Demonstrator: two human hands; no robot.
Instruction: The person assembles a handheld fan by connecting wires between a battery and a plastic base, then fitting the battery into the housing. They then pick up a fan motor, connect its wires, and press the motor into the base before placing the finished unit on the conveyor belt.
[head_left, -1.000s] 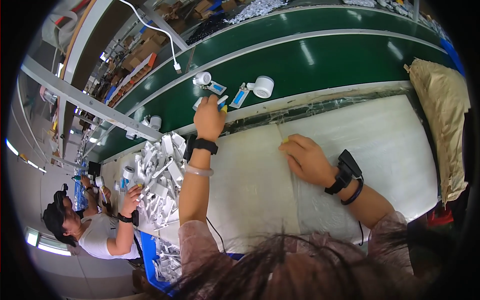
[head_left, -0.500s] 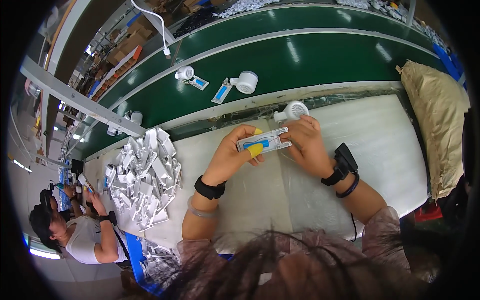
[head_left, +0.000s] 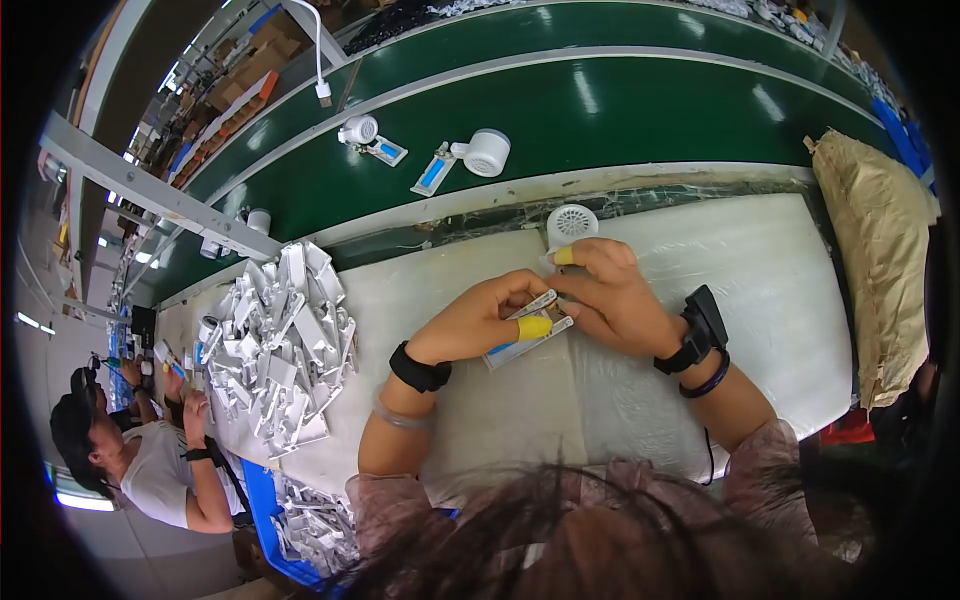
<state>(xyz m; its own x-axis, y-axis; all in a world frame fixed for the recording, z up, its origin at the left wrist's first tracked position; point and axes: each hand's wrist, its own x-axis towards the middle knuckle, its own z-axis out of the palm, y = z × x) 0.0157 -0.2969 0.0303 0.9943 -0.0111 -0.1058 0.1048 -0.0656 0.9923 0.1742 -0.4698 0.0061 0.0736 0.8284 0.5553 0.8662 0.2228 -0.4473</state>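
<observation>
A narrow white plastic handle casing [head_left: 513,352] with a blue battery cell inside lies tilted in my left hand [head_left: 465,325]. That hand is closed around it, its yellow-covered thumb across the front. My right hand [head_left: 630,305] bends in at the casing's forked end, thumb and forefinger close together there; what they pinch is hidden. Another right finger, wearing a yellow cover, reaches the base of a white round fan head [head_left: 572,222]. The fan head stands with its slotted grille up, just beyond my hands. Whether wires join it to the casing, I cannot make out.
A large heap of white casing parts [head_left: 285,350] covers the table's left side, with a blue bin [head_left: 262,510] of more parts below. Fan assemblies [head_left: 487,153] rest on the green conveyor [head_left: 640,120]. A brown sack [head_left: 870,260] stands right; a co-worker [head_left: 160,470] sits left.
The casing has tilted, its forked end now raised, and my left fingers cover more of it. My right hand has shifted slightly, its yellow-covered finger now showing by the fan head.
</observation>
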